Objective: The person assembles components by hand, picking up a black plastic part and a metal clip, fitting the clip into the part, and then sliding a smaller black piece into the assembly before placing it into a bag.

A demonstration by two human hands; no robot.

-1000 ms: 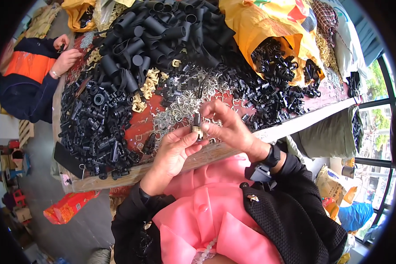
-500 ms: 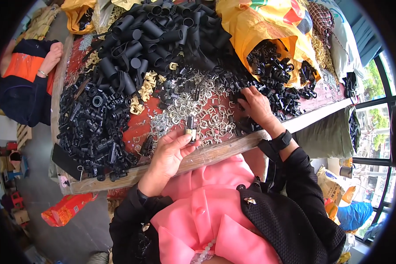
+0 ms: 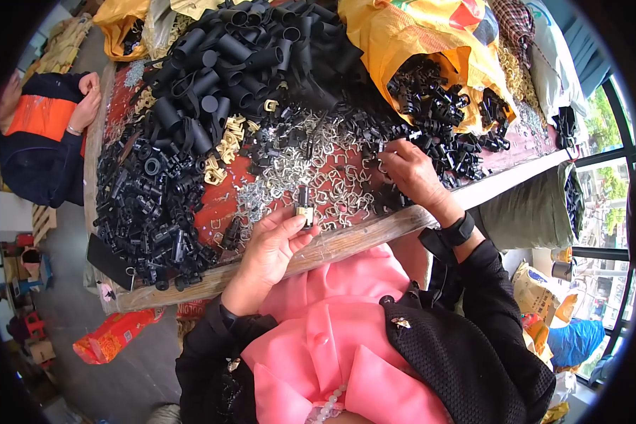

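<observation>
My left hand [image 3: 274,244] holds a small black plastic part [image 3: 303,205] with a metal clip on it, pinched between thumb and fingers just above the table's near wooden edge [image 3: 346,240]. My right hand [image 3: 411,173] reaches out to the right, fingers down among small black plastic parts [image 3: 438,152] beside a spread of bent silver wire clips [image 3: 332,187]. A black watch [image 3: 459,230] sits on my right wrist.
Black plastic tubes [image 3: 226,49] are heaped at the table's far side, smaller black fittings [image 3: 145,212] at the left. A yellow sack [image 3: 417,49] spills black parts at the right. Another person in orange and navy [image 3: 42,134] sits at the table's left end.
My right hand left the part it shared with my left hand and moved right into the black parts. My left hand kept the small part and stayed put.
</observation>
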